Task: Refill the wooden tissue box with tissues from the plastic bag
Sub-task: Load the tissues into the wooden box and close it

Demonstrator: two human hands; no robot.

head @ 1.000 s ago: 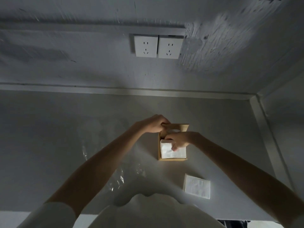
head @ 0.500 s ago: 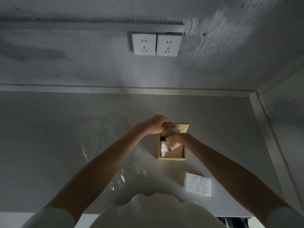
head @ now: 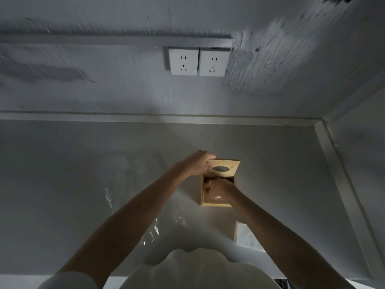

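Left hand (head: 200, 163): fingers curled over the top left edge of the hinged lid (head: 226, 168), gripping it and holding it raised and tilted back, its oval dispensing slot facing the camera. Right hand (head: 218, 189): sunk into the open wooden tissue box (head: 216, 203) from above, wrist at the level of the rim, fingers pointing down and out of sight in the shaded interior; whether they hold tissues, press on them or are bare cannot be told. The box stands upright right of the table's middle, well clear of the back and right edges. A flat white stack of tissues (head: 246, 236) lies outside the box, nearer the front edge and just right of it, partly covered by the right forearm. The clear plastic bag (head: 154, 229) lies slack and crumpled on the table (head: 62, 184) left of the box, towards the front edge; no tissues can be made out in it. Assessment: loading is under way, not finished. The lid is open, the bag looks emptied, one hand works inside the box, and at least one stack remains to go in. Outstanding: insert that stack, draw a sheet through the slot if wanted, and close the lid. Both forearms are extended forward and converge on the box, left above right.
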